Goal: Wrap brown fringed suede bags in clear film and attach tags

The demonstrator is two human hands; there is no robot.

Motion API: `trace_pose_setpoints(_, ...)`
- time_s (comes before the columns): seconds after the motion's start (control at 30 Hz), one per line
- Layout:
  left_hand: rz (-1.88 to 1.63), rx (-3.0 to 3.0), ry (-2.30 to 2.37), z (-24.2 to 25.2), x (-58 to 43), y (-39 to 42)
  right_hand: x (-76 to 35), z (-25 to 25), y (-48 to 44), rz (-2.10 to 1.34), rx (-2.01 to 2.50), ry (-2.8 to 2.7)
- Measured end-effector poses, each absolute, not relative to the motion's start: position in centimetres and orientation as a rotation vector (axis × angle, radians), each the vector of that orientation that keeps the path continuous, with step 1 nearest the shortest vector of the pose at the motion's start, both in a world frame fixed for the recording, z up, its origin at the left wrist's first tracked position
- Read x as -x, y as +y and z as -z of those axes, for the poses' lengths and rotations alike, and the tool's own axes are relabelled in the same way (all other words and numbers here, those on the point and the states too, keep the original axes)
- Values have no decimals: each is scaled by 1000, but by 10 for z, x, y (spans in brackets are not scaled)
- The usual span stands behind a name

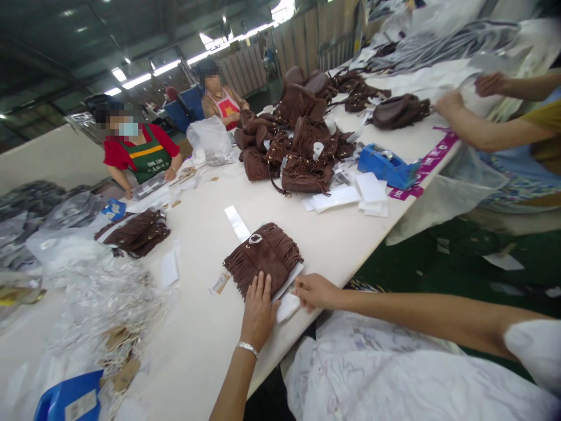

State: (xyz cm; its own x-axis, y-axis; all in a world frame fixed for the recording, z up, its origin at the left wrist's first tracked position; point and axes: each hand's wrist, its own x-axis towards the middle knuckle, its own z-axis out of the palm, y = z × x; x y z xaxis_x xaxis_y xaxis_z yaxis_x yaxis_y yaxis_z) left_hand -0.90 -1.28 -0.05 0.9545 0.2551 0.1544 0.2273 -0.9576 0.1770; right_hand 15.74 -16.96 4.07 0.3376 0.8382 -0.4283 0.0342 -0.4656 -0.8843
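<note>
A dark brown fringed bag [267, 257] lies on the table in front of me, with fringes along its sides and a ring-like piece on top. My left hand [258, 310] rests flat on its near part, fingers stretched out. At the bag's near right corner, my right hand [318, 291] is closed, its fingertips at the edge of a white sheet [287, 307]; the exact grip is partly hidden. A white strip [236, 223] sticks out beyond the bag's far side. Beside its left fringe lies a small brown tag [222, 283].
A heap of brown bags [302, 134] stands further up the table, near a blue tape dispenser [385, 165] and white papers [335, 199]. Clear plastic bags [100, 298] and another blue dispenser [72, 400] lie left. Co-workers stand across and a co-worker's arms [486, 126] reach in at right.
</note>
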Motion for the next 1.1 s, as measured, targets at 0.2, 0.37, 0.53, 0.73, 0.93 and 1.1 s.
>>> trace_pose_setpoints(0.2, -203, -2910, 411, -5, 6, -13, -186, -52, -150, -98, 1740, -1972)
trace_pose_setpoints(0.37, -220, -2808, 507, -12, 12, -17, -201, -36, -125, -76, 1713, -2204)
trace_pose_setpoints(0.53, -404, -2573, 875, -7, 31, -23, -206, -35, -123, -121, 1698, -2206)
trace_pose_setpoints(0.73, -447, -2413, 891, -1, 36, -25, -204, -40, -121, -110, 1729, -2217)
trace_pose_setpoints(0.93, -539, -2261, 927, -4, 29, -21, -202, -40, -114, -109, 1788, -2229)
trace_pose_setpoints(1.1, -600, -2150, 897, -2, 36, -18, -200, -43, -111, -93, 1813, -2267)
